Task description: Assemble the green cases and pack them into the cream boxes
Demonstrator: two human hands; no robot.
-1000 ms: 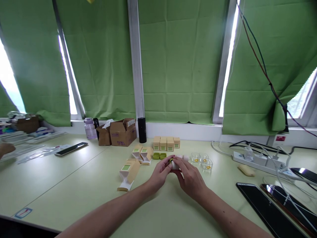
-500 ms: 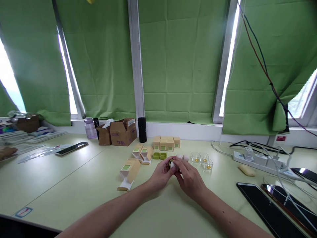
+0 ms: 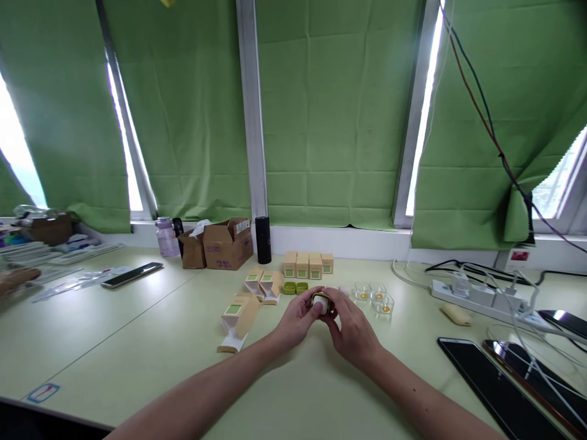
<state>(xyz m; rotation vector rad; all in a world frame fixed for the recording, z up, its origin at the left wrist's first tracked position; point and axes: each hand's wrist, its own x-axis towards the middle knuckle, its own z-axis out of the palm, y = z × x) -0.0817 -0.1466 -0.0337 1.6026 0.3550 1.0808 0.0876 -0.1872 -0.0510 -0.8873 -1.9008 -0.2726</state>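
Observation:
My left hand (image 3: 295, 322) and my right hand (image 3: 352, 330) meet over the middle of the pale green table (image 3: 137, 330). Both pinch one small round white piece with a dark, yellowish rim (image 3: 320, 303), held just above the tabletop. Right behind my hands lie two small green caps (image 3: 295, 287), a white round piece (image 3: 343, 291) and clear little cups with yellow centres (image 3: 376, 298). A row of small tan boxes with green labels (image 3: 307, 264) stands farther back. Opened tan boxes (image 3: 263, 285) and another opened one (image 3: 237, 322) lie to the left of my hands.
Brown cartons (image 3: 224, 244), a black cylinder (image 3: 263, 240) and a purple bottle (image 3: 166, 237) stand by the window sill. A power strip with cables (image 3: 481, 296) and dark phones (image 3: 498, 385) lie on the right. Another person's hand (image 3: 13, 278) shows at the far left.
My hands have turned the small round piece between the fingertips and drawn slightly closer together. The other person's hand at the far left has shifted a little.

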